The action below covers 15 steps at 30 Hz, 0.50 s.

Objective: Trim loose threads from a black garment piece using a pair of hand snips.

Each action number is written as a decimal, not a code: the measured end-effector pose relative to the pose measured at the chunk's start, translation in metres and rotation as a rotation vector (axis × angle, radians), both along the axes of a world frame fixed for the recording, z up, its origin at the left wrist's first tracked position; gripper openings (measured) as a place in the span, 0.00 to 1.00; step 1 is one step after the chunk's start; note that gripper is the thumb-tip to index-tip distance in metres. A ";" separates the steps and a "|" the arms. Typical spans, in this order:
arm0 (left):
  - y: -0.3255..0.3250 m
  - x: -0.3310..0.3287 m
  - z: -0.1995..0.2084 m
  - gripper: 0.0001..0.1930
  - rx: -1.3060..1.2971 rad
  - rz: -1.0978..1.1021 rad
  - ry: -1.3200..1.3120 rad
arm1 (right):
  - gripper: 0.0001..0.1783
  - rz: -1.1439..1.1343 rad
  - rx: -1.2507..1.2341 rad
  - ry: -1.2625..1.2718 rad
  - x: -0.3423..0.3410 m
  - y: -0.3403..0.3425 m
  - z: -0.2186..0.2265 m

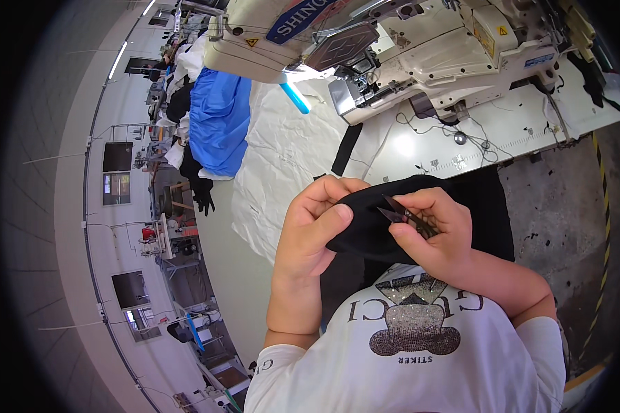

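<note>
Between my hands is a piece of black fabric (pixel 365 237), with more black cloth hanging behind it on the right. My left hand (pixel 317 224) pinches its left edge, thumb on top and fingers curled underneath. In my right hand (pixel 437 227) is a pair of small dark thread snips (pixel 408 215), blades pointing left and slightly apart over the cloth. My right fingers wrap round the handles. Whether the blades touch the fabric or a thread, I cannot tell.
A large sewing machine (pixel 420 62) stands beyond my hands, its lamp lit. White sheeting (pixel 282 144) covers part of the table, with a bundle of blue fabric (pixel 218 122) at the left. Loose threads and a shiny round metal piece (pixel 460 138) lie on the white tabletop (pixel 420 148).
</note>
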State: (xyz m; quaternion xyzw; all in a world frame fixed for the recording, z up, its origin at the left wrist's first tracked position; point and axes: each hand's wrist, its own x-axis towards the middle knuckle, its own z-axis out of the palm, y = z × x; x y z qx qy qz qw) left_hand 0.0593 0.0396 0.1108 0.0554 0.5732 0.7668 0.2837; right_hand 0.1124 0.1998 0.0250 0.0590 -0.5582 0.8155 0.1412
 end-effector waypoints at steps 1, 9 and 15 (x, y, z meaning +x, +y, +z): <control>0.000 0.000 0.000 0.09 -0.005 -0.005 0.005 | 0.16 -0.013 0.027 0.017 0.000 0.000 0.000; -0.001 0.003 -0.001 0.09 -0.023 -0.014 0.031 | 0.16 -0.057 0.079 0.045 -0.002 0.004 0.007; 0.000 0.006 -0.002 0.08 -0.075 -0.020 0.061 | 0.11 -0.029 0.030 0.053 -0.002 0.006 0.007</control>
